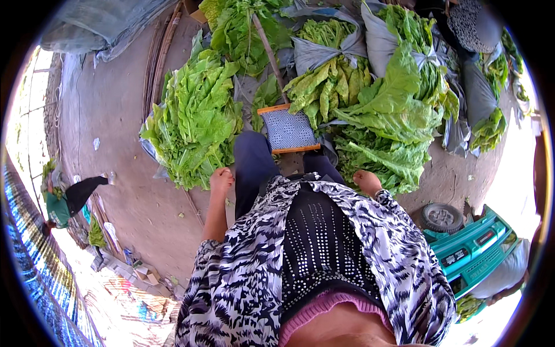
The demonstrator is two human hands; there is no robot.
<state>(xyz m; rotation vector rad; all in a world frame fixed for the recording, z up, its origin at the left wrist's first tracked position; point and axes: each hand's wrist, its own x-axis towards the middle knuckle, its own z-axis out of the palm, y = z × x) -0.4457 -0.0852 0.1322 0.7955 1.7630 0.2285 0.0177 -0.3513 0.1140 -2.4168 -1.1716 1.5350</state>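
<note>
My left hand (221, 180) hangs beside my left leg in a loose fist, with nothing showing from it. Close to it is a heap of large green leaves (199, 113), stacked on the ground. My right hand (367, 182) is curled closed at the near edge of another pile of broad green leaves (390, 136), and nothing shows in it either. Just ahead of my knees stands a low stool (289, 132) with a blue and white woven seat and orange wooden rails.
Grey cloth-wrapped leaf bundles (324, 49) lie at the back. A wooden pole (269, 52) leans behind the stool. A teal three-wheeled vehicle (474, 248) with a wheel (442, 217) is at the right. Another person (60, 208) is at the far left, and one more (474, 26) at the back right.
</note>
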